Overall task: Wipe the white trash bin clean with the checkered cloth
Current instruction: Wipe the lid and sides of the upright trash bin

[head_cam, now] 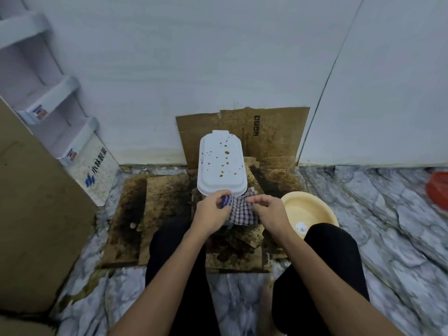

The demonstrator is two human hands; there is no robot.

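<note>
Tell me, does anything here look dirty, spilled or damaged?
Yes. Brown spots are spattered over the lid of the white trash bin. The cardboard under and behind it is stained dark and torn. Both hands, left hand and right hand, hold the checkered cloth at the bin's near edge.

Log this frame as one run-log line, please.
left hand: gripping checkered cloth | right hand: on cloth, grip unclear | white trash bin: lid shut, brown spots, unwiped | yellow basin: right of bin

Spattered white bin [221,163] (lidded), bunched checkered cloth [240,210]
</note>
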